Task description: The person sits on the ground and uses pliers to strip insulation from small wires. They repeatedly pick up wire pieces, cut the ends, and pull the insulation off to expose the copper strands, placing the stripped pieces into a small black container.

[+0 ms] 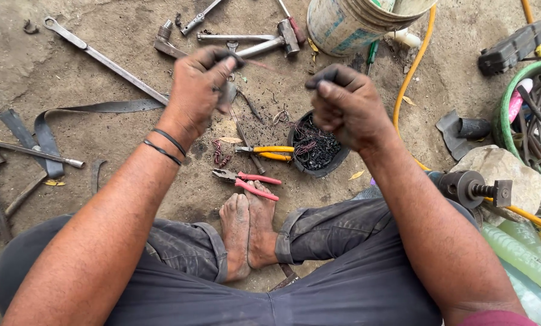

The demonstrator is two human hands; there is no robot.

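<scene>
Above the dusty ground, the left hand (pixel 197 84) and right hand (pixel 346 102) are both closed into pinching fists, a thin reddish wire (pixel 269 65) stretched taut between them, blurred and faint. Just near of the right hand sits a small round black bowl of tangled dark wire scraps (pixel 314 148). Yellow-handled pliers (pixel 269 152) touch its left rim; red-handled pliers (pixel 249 183) lie nearer, beside the bare feet (pixel 247 232).
</scene>
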